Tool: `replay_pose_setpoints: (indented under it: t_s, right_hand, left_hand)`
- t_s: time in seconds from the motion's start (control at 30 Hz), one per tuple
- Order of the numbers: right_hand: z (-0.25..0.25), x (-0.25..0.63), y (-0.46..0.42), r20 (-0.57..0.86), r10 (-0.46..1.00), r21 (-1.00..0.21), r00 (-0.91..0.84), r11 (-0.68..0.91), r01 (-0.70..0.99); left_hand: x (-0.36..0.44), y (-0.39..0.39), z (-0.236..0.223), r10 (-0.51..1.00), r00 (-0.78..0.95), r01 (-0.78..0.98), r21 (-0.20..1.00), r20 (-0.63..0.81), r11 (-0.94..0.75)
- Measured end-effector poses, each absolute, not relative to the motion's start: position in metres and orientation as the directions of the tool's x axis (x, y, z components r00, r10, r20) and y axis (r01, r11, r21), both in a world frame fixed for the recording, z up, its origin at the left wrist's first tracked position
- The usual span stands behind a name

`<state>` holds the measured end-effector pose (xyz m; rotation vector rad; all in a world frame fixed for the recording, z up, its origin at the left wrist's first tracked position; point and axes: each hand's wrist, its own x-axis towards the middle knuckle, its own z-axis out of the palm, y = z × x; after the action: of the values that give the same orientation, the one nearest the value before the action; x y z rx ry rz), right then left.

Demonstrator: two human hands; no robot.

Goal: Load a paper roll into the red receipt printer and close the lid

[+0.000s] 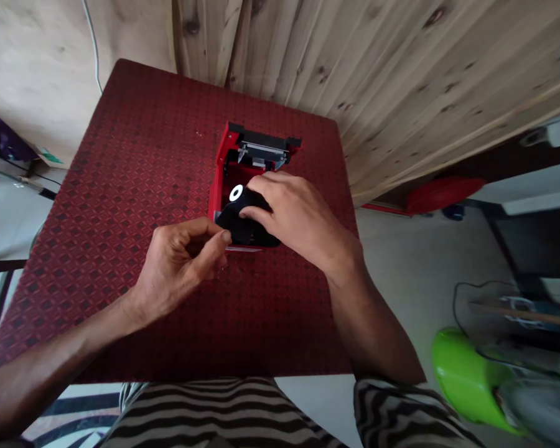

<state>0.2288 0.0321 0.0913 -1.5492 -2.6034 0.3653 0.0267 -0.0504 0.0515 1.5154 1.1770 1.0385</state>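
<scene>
A small red machine (218, 177) that looks like a printer stands on the table with its lid (261, 142) raised; a black bar with metal parts shows under the lid. In its open body is a black roll (242, 214) with a white ring-shaped core (236, 193) at one end. My right hand (292, 208) reaches over the roll, its thumb and fingers closed around it and hiding its right part. My left hand (186, 258) is at the machine's front left corner, thumb and forefinger pinched at the edge of the black material; exactly what they grip is too small to tell.
The table (144, 143) has a red patterned cloth. Behind it rises a wooden plank wall (354, 68). A white cable (93, 46) hangs at the back left. On the floor to the right are a bright green bucket (466, 379) and loose black cables.
</scene>
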Motion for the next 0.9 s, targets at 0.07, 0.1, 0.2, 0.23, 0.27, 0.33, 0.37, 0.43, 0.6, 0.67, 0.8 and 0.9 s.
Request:
replay_pose_setpoints:
  t_s: [0.07, 0.1, 0.2, 0.23, 0.27, 0.33, 0.37, 0.43, 0.6, 0.67, 0.8, 0.9]
  right_hand:
    - [0.093, 0.228, 0.038, -0.075, 0.853, -0.242, -0.516, 0.486, 0.840]
    - [0.094, 0.230, 0.040, -0.072, 0.843, -0.266, -0.533, 0.498, 0.825]
    - [0.099, 0.244, 0.047, -0.051, 0.818, -0.377, -0.574, 0.516, 0.769]
    - [0.099, 0.249, 0.049, -0.044, 0.817, -0.404, -0.575, 0.512, 0.758]
    - [0.100, 0.254, 0.051, -0.038, 0.818, -0.421, -0.574, 0.508, 0.752]
    - [0.098, 0.259, 0.052, -0.032, 0.823, -0.432, -0.567, 0.500, 0.751]
    - [0.097, 0.260, 0.052, -0.032, 0.827, -0.428, -0.562, 0.497, 0.755]
    - [0.093, 0.258, 0.052, -0.039, 0.831, -0.404, -0.554, 0.494, 0.770]
    - [0.085, 0.244, 0.048, -0.028, 0.866, -0.282, -0.499, 0.472, 0.835]
    - [0.083, 0.239, 0.048, -0.059, 0.881, -0.231, -0.470, 0.446, 0.865]
    - [0.078, 0.229, 0.049, -0.113, 0.877, -0.164, -0.466, 0.446, 0.880]
    - [0.075, 0.225, 0.052, -0.124, 0.872, -0.141, -0.474, 0.457, 0.878]
  left_hand:
    - [0.021, -0.048, 0.048, 0.967, 0.190, 0.298, 0.928, 0.171, -0.223]
    - [0.017, -0.047, 0.046, 0.957, 0.172, 0.358, 0.891, 0.233, -0.281]
    - [0.005, -0.040, 0.045, 0.918, 0.107, 0.544, 0.750, 0.381, -0.375]
    - [0.002, -0.037, 0.045, 0.906, 0.113, 0.589, 0.707, 0.408, -0.392]
    - [0.000, -0.033, 0.045, 0.896, 0.141, 0.617, 0.670, 0.422, -0.413]
    - [0.001, -0.026, 0.045, 0.875, 0.227, 0.628, 0.622, 0.428, -0.468]
    - [0.003, -0.022, 0.044, 0.866, 0.268, 0.627, 0.606, 0.423, -0.490]
    - [0.009, -0.016, 0.042, 0.869, 0.316, 0.647, 0.583, 0.382, -0.492]
    - [0.022, -0.013, 0.041, 0.904, 0.317, 0.746, 0.513, 0.287, -0.424]
    - [0.024, -0.016, 0.041, 0.873, 0.351, 0.769, 0.428, 0.339, -0.475]
    - [0.024, -0.024, 0.041, 0.763, 0.525, 0.737, 0.247, 0.378, -0.629]
    - [0.024, -0.024, 0.041, 0.741, 0.561, 0.721, 0.222, 0.369, -0.656]
